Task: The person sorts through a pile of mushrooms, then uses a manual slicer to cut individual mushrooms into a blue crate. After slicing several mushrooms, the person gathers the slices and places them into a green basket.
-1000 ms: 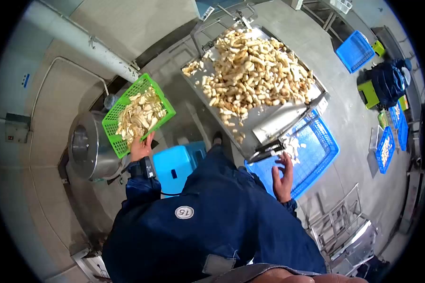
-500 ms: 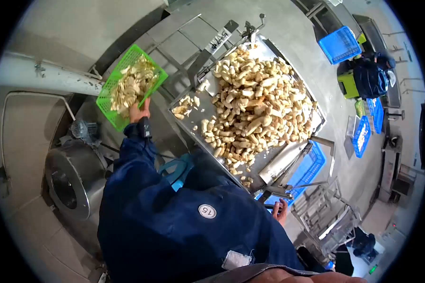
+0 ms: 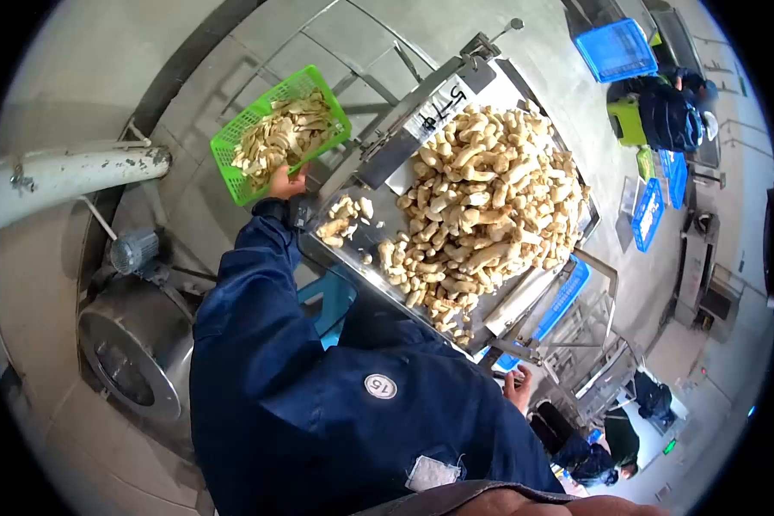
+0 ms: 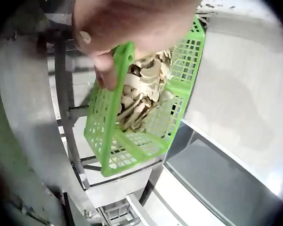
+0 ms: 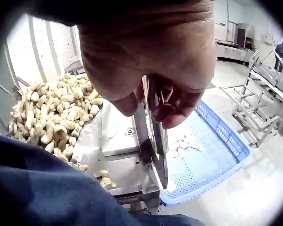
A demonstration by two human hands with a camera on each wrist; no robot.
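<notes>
My left hand [image 3: 285, 182] grips the near rim of a green plastic basket [image 3: 346, 129], thumb and fingers on either side of it. Pale, thin mushroom slices [image 3: 288, 129] fill its middle; the basket is tilted in the left wrist view. My right hand [image 5: 151, 61] curls its fingers round a long, flat metal bar [image 5: 155, 132], blade-like, at the side of the steel table [image 5: 125, 174]. In the head view that hand [image 3: 518, 389] is low by my hip, partly hidden by my jacket. A large heap of whole, stubby mushrooms [image 3: 490, 189] lies on the table.
Below the table's right side sits a blue crate [image 5: 217, 141] with a few pale pieces. A steel drum machine [image 3: 133, 344] with a motor stands left, beneath a white pipe [image 3: 69, 181]. A blue stool [image 3: 328, 305] is by my legs. Another person [image 3: 666, 116] works far right.
My view has turned and my left hand has carried the green basket away from the stool, past the table's far-left corner. My right hand, open over the blue crate earlier, now grips the metal bar.
</notes>
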